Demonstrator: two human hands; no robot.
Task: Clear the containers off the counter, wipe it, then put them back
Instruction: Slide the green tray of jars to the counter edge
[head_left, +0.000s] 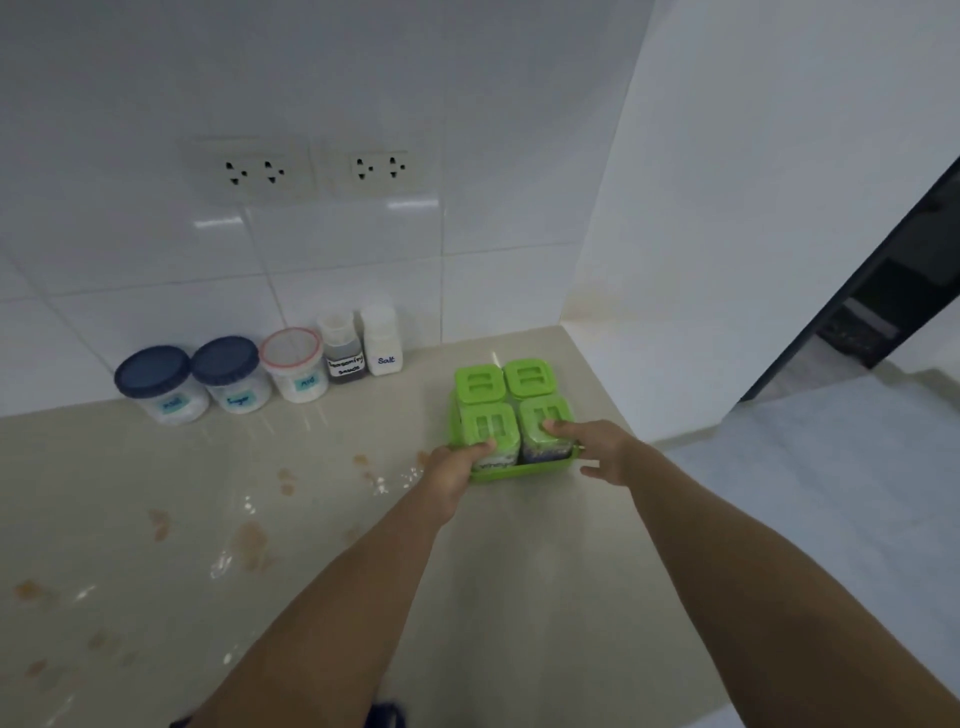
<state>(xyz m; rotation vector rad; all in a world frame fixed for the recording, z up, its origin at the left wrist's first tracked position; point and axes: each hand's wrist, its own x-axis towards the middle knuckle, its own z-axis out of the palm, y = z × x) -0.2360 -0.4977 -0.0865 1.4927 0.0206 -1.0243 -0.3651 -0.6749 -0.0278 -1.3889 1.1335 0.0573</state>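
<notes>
Here — four green-lidded jars (511, 410), one tray (519, 474).

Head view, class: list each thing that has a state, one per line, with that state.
Green plastic tray of four green-lidded jars: on counter, gripped, lids shut.
Left hand: gripping tray.
Right hand: gripping tray.
Two blue-lidded round jars: closed.
Beige stone counter: stained, unwiped.

glossy white wall tiles (337, 249) fill the upper left of the frame, with two double power sockets (317, 170) and streaks of reflected light. a plain white side wall (753, 182) rises at right; pale floor (831, 493) and a dark doorway (883, 291) at far right.
</notes>
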